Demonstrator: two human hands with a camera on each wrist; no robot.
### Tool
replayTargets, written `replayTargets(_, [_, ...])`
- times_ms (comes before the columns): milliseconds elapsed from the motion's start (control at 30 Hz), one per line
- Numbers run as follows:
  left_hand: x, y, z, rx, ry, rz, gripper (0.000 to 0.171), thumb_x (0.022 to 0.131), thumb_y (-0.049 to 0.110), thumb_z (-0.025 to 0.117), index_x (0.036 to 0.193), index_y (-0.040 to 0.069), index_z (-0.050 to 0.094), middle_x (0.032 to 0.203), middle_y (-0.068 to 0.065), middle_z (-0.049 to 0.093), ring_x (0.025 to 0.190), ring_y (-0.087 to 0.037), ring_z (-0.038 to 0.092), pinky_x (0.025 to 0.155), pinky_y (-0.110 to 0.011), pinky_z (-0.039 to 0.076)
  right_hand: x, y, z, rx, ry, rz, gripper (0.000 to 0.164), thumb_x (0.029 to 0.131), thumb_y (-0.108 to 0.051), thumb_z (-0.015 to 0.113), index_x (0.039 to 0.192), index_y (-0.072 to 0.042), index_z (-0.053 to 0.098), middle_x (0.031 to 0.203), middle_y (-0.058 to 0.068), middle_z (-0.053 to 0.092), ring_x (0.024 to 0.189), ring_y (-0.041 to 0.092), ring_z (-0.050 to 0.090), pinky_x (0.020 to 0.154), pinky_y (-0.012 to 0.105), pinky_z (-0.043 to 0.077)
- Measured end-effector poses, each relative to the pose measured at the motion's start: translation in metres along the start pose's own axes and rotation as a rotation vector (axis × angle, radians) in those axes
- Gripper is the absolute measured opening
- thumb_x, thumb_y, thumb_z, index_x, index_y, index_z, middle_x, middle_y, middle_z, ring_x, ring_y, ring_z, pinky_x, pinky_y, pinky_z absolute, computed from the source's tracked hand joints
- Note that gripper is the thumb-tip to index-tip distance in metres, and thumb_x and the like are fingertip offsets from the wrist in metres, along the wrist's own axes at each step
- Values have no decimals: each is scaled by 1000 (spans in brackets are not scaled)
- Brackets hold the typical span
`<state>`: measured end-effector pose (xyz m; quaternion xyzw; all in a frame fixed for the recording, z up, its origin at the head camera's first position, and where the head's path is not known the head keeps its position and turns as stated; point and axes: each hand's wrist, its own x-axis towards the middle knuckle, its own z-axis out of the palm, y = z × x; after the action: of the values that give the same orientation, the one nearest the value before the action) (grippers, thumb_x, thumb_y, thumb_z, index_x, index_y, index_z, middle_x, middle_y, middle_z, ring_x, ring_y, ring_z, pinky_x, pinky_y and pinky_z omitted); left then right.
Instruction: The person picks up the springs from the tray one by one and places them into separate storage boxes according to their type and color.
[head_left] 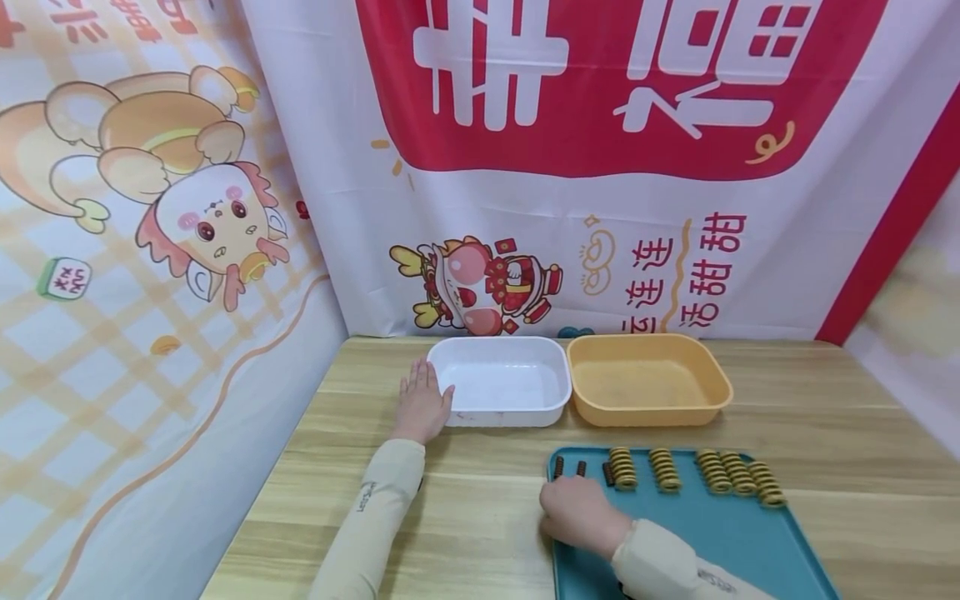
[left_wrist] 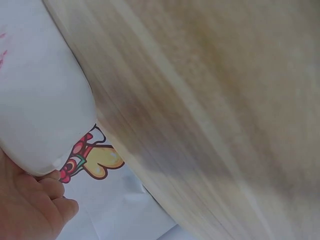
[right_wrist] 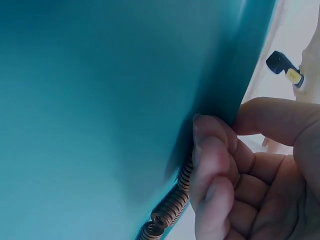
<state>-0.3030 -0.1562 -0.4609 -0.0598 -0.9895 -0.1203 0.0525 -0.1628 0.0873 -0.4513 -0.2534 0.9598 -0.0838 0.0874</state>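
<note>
My left hand (head_left: 422, 408) rests against the left side of a white plastic bin (head_left: 498, 419), its fingers stretched along the wall and the thumb by the rim. In the left wrist view its fingertips touch the outside of that bin (left_wrist: 45, 110). My right hand (head_left: 583, 512) is at the left edge of a teal tray (head_left: 690, 542). The right wrist view shows its thumb outside the tray's edge and its fingers (right_wrist: 212, 155) curled inside, gripping that edge. Small dark brown springs (right_wrist: 170, 205) lie along the tray wall beside the fingers.
Several larger yellowish coils (head_left: 665, 471) stand in a row along the tray's far side. A yellow-orange bin (head_left: 648, 415) sits right of the white bin, touching it. The wooden table (head_left: 465, 500) ends at a printed cloth backdrop (head_left: 330, 208).
</note>
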Motion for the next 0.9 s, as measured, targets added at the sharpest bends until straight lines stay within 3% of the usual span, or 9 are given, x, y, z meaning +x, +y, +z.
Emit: replayTargets(900, [0,0,-1,7,-11,-8,69,101,39,30,144,-12,17,154,-25,9,143,-34,4,114,-49,9,44,-70,11,-138,96,-99,24,78,-15,65,56,-14,55,54,-1,48,47,10,42,38,31,40])
